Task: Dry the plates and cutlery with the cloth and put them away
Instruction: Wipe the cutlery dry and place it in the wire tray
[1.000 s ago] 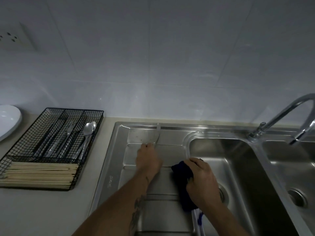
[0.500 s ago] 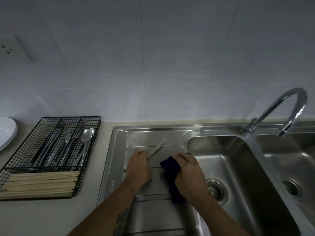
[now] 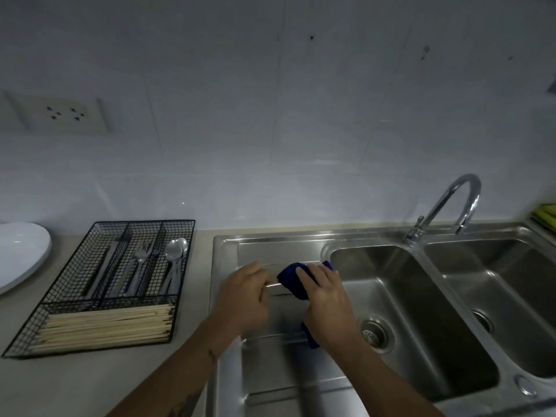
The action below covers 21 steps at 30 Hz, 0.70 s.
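Over the steel draining board (image 3: 270, 362): left hand (image 3: 243, 299) curled round one end of a thin silver piece of cutlery (image 3: 273, 285), type unclear; right hand (image 3: 326, 299) pinching the dark blue cloth (image 3: 290, 281) round its other end; drying under way. Black wire cutlery tray (image 3: 180, 284) already holds forks, spoons, chopsticks; white plate (image 3: 21, 254) sits left; this piece not yet stowed.
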Each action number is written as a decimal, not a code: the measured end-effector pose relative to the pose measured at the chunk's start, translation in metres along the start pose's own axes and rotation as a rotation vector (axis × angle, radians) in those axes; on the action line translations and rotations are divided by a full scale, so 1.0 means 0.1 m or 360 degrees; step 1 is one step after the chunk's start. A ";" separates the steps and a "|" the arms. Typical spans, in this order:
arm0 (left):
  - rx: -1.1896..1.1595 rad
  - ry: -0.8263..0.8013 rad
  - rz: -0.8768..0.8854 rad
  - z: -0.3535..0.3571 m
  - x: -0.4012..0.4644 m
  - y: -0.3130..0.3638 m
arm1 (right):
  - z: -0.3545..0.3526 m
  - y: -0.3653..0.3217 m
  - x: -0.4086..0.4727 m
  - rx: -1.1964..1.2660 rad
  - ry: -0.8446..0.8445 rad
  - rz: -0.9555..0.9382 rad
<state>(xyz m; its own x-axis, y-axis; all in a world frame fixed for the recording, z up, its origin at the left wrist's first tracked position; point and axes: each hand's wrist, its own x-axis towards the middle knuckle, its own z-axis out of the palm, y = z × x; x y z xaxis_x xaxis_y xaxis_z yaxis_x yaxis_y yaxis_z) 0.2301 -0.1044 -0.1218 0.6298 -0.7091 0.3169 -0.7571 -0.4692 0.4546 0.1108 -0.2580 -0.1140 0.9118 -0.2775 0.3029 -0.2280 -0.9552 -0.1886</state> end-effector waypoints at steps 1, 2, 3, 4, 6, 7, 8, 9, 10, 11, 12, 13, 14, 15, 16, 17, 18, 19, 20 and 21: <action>0.0036 -0.0009 0.0040 -0.06 -0.05 -0.05 | -0.01 -0.03 -0.03 -0.0052 -0.0030 0.0033; 0.0054 -0.0019 0.0066 -0.13 -0.12 -0.09 | -0.03 -0.09 -0.07 -0.0093 -0.0053 0.0070; 0.0063 -0.0023 0.0076 -0.19 -0.18 -0.12 | -0.05 -0.17 -0.10 -0.0117 -0.0059 0.0103; 0.0065 -0.0019 0.0074 -0.24 -0.23 -0.14 | -0.06 -0.28 -0.12 -0.0118 -0.0046 0.0116; 0.0032 0.0031 0.0083 -0.36 -0.30 -0.16 | -0.08 -0.54 -0.14 -0.0066 -0.0004 0.0048; 0.0011 0.0062 0.0096 -0.42 -0.32 -0.17 | -0.07 -0.65 -0.14 -0.0042 0.0023 -0.0012; 0.0002 0.0081 0.0127 -0.49 -0.34 -0.18 | -0.06 -0.72 -0.16 -0.0025 0.0046 -0.0051; 0.0008 0.0084 0.0171 -0.56 -0.36 -0.21 | -0.07 -0.73 -0.16 -0.0015 0.0056 -0.0052; 0.0033 0.0072 0.0214 -0.62 -0.39 -0.23 | -0.08 -0.70 -0.17 -0.0005 0.0057 -0.0004; 0.0069 0.0061 0.0252 -0.68 -0.44 -0.27 | -0.10 -0.64 -0.18 0.0006 0.0059 0.0084; 0.0096 0.0056 0.0279 -0.72 -0.48 -0.30 | -0.12 -0.56 -0.20 0.0037 0.0079 0.0187; 0.0101 0.0063 0.0298 -0.76 -0.52 -0.33 | -0.15 -0.51 -0.21 0.0094 0.0114 0.0279; 0.0094 0.0074 0.0299 -0.79 -0.56 -0.35 | -0.20 -0.49 -0.23 0.0171 0.0160 0.0343; 0.0083 0.0094 0.0289 -0.81 -0.59 -0.37 | -0.24 -0.48 -0.24 0.0253 0.0216 0.0374; 0.0069 0.0101 0.0271 -0.84 -0.60 -0.38 | -0.28 -0.51 -0.24 0.0318 0.0296 0.0372; 0.0056 0.0098 0.0254 -0.86 -0.60 -0.38 | -0.30 -0.56 -0.24 0.0355 0.0364 0.0366; 0.0051 0.0089 0.0228 -0.88 -0.60 -0.37 | -0.32 -0.62 -0.24 0.0360 0.0417 0.0367; 0.0038 0.0059 0.0186 -0.90 -0.59 -0.35 | -0.33 -0.70 -0.23 0.0359 0.0453 0.0374; -0.0006 0.0000 0.0136 -0.91 -0.58 -0.31 | -0.32 -0.78 -0.23 0.0360 0.0474 0.0355; -0.0072 -0.0063 0.0087 -0.93 -0.57 -0.26 | -0.30 -0.87 -0.23 0.0344 0.0474 0.0293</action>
<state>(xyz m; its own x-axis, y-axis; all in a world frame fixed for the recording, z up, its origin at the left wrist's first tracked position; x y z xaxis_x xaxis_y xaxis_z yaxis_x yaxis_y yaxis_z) 0.2304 -0.0030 -0.0741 0.5798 -0.7536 0.3097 -0.7809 -0.4056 0.4751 0.0999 -0.1717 -0.0764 0.7164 -0.4897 0.4969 -0.2723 -0.8520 -0.4471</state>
